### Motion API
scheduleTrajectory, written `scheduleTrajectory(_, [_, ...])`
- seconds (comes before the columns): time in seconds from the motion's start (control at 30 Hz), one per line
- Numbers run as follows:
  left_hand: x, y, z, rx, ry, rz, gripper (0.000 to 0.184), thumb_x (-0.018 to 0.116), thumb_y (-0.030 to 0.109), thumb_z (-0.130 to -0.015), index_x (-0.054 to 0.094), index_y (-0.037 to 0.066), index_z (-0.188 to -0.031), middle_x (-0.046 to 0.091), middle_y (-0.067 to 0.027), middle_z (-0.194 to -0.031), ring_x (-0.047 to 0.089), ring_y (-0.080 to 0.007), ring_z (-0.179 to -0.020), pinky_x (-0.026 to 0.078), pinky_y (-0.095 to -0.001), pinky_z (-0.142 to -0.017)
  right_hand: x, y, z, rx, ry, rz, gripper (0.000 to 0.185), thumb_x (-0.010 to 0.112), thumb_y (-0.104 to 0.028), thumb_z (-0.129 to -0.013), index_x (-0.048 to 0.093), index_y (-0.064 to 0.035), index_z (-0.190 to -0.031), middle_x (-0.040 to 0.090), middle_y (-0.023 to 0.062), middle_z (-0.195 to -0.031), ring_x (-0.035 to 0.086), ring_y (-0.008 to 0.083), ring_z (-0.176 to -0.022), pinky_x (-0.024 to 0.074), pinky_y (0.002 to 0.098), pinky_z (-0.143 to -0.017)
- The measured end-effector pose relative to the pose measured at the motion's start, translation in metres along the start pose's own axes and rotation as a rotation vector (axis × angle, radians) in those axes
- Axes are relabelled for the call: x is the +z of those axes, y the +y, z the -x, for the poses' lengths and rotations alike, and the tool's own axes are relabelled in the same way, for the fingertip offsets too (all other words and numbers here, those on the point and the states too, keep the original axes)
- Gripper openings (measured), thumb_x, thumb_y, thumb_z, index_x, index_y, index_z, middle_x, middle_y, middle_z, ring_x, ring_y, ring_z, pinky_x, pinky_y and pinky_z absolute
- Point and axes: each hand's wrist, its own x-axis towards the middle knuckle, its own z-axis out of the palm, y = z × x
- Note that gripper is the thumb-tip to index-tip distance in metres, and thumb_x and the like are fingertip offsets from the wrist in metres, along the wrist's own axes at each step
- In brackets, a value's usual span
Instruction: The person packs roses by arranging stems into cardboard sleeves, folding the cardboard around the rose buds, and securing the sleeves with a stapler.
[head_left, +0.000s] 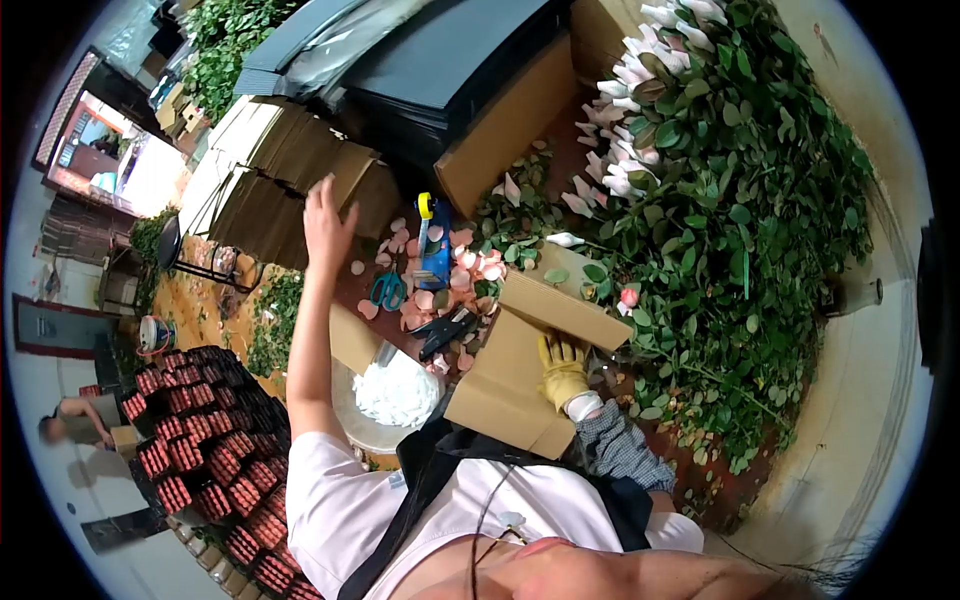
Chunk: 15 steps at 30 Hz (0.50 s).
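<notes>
- Across the reddish-brown work surface (pixel 358 285) lay pink petals (pixel 413 311) and green leaves (pixel 525 222), with a pale wall (pixel 850 80) beyond on the right.
- Over the room's left side, a yellowish floor (pixel 205 305) held a black stool (pixel 172 243) and a bucket (pixel 154 335); nearer stood many stacked red-and-black bundles (pixel 215 430), a co-worker (pixel 82 418) behind them beside a small carton (pixel 125 440).
- The cardboard box (pixel 515 375) sat open just in front of the person's torso, its flaps spread. The right hand (pixel 563 374), in a yellow glove, rested on it with fingers extended, not clenched.
- Beside the box, a round basin (pixel 385 437) held a heap of small white pieces (pixel 397 392).
- The left hand (pixel 327 222), bare, was raised and released, fingers apart, near the stacked cardboard (pixel 285 180).
- Between the hands were teal scissors (pixel 388 291), a black stapler (pixel 447 333) and a blue dispenser (pixel 433 250) with yellow tape (pixel 425 206).
- White-sleeved flowers (pixel 640 110) leaned right.
- On the shirt (pixel 340 500), one mark was too small to read.
</notes>
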Motion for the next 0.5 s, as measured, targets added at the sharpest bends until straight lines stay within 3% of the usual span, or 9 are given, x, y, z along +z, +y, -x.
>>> scheduleTrajectory(0.03, [0.012, -0.012, -0.009, -0.016, 0.003, 0.008, 0.071, 0.075, 0.026, -0.087, 0.039, 0.006, -0.145, 0.051, -0.0229, -0.134, 0.051, -0.0419, -0.121, 0.046, -0.0492, -0.099, 0.001, 0.0, 0.0, -0.002, 0.016, -0.009, 0.108, 0.073, -0.048, -0.08, 0.01, -0.0057, -0.158, 0.024, 0.0183, -0.161, 0.021, 0.0369, -0.147, 0.0145, 0.0535, -0.118])
scheduleTrajectory(0.07, [0.019, -0.012, -0.015, -0.154, -0.088, -0.03, 0.07, 0.074, 0.032, -0.088, 0.042, 0.006, -0.145, 0.051, -0.0234, -0.135, 0.049, -0.0416, -0.124, 0.045, -0.0489, -0.1, -0.01, -0.001, 0.002, 0.007, -0.065, -0.055, 0.106, 0.073, -0.047, -0.08, 0.012, -0.0058, -0.157, 0.024, 0.0185, -0.161, 0.021, 0.0377, -0.147, 0.0135, 0.0539, -0.119])
scheduleTrajectory(0.13, [0.036, -0.022, -0.019, -0.168, -0.305, -0.303, 0.062, 0.074, 0.031, -0.087, 0.05, 0.006, -0.139, 0.053, -0.022, -0.133, 0.05, -0.0408, -0.123, 0.046, -0.0492, -0.098, -0.004, -0.003, 0.002, 0.021, 0.025, -0.034, 0.1, 0.072, -0.044, -0.079, 0.02, -0.0075, -0.156, 0.033, 0.0184, -0.156, 0.025, 0.0372, -0.145, 0.0175, 0.0527, -0.117])
scheduleTrajectory(0.3, [0.046, -0.051, -0.013, -0.084, -0.142, -0.344, 0.039, 0.068, 0.024, -0.088, 0.062, 0.013, -0.125, 0.061, -0.0117, -0.117, 0.059, -0.0329, -0.108, 0.05, -0.0449, -0.088, 0.017, -0.002, -0.004, 0.005, 0.152, -0.097, 0.067, 0.042, -0.024, -0.093, 0.024, -0.006, -0.155, 0.027, 0.0207, -0.159, 0.02, 0.0415, -0.146, 0.0093, 0.0624, -0.116])
scheduleTrajectory(0.33, [0.043, -0.053, -0.011, -0.054, -0.079, -0.329, 0.033, 0.066, 0.02, -0.09, 0.064, 0.013, -0.122, 0.063, -0.0105, -0.115, 0.06, -0.0317, -0.107, 0.05, -0.0439, -0.086, 0.029, -0.003, -0.009, 0.035, 0.21, 0.023, 0.107, 0.078, -0.041, -0.074, 0.018, -0.0066, -0.156, 0.03, 0.0196, -0.157, 0.027, 0.0386, -0.143, 0.0195, 0.0536, -0.116])
scheduleTrajectory(0.37, [0.017, -0.027, -0.011, 0.076, 0.151, -0.344, 0.028, 0.063, 0.014, -0.091, 0.067, 0.015, -0.119, 0.065, -0.0089, -0.111, 0.062, -0.0296, -0.103, 0.051, -0.042, -0.083, 0.028, -0.003, -0.009, 0.032, 0.167, 0.012, 0.106, 0.077, -0.04, -0.075, 0.018, -0.0065, -0.156, 0.031, 0.0195, -0.156, 0.028, 0.0384, -0.143, 0.0196, 0.0535, -0.116])
scheduleTrajectory(0.4, [-0.012, 0.0, -0.009, 0.007, 0.105, -0.345, 0.028, 0.064, 0.012, -0.09, 0.069, 0.016, -0.118, 0.065, -0.0094, -0.113, 0.061, -0.0295, -0.105, 0.051, -0.0416, -0.081, 0.021, -0.003, -0.008, 0.028, 0.123, 0.001, 0.104, 0.076, -0.04, -0.076, 0.018, -0.0065, -0.156, 0.031, 0.0195, -0.156, 0.028, 0.0382, -0.143, 0.0197, 0.0533, -0.116])
scheduleTrajectory(0.47, [-0.05, 0.04, 0.013, -0.065, -0.044, -0.089, 0.031, 0.063, 0.008, -0.09, 0.067, 0.013, -0.12, 0.066, -0.0106, -0.115, 0.062, -0.0308, -0.104, 0.051, -0.0384, -0.085, -0.009, -0.009, 0.0, 0.059, 0.01, -0.125, 0.063, 0.038, -0.021, -0.094, 0.027, -0.0065, -0.154, 0.028, 0.0178, -0.16, 0.026, 0.0362, -0.146, 0.0107, 0.0582, -0.119])
scheduleTrajectory(0.5, [-0.05, 0.039, 0.036, -0.109, -0.255, 0.165, 0.032, 0.062, 0.008, -0.09, 0.066, 0.011, -0.121, 0.068, -0.0096, -0.114, 0.064, -0.0289, -0.102, 0.052, -0.0361, -0.086, -0.007, -0.008, 0.001, 0.048, 0.05, -0.089, 0.062, 0.039, -0.022, -0.095, 0.027, -0.0062, -0.154, 0.028, 0.0183, -0.16, 0.027, 0.0364, -0.145, 0.0135, 0.0581, -0.118])
